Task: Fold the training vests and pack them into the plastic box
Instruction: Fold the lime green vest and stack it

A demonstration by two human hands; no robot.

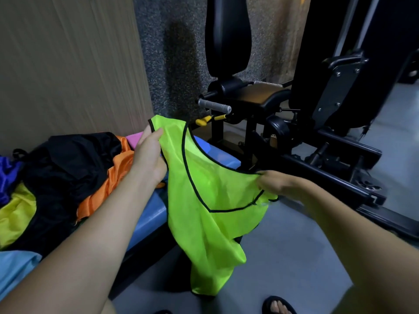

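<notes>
Both hands hold a neon-green training vest (204, 200) up beside the blue surface (149, 214): left hand (148, 157) pinching one shoulder strap, right hand (274, 183) gripping the other. Level the straps before folding.

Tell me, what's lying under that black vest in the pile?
Under the black vest an orange vest and a yellow one stick out, on a blue bench. Anything deeper is covered.

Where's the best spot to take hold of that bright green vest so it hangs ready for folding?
By its two shoulder straps, from above, as both hands do: the left hand pinches one strap, the right hand the other. The green vest then hangs open below.
</notes>
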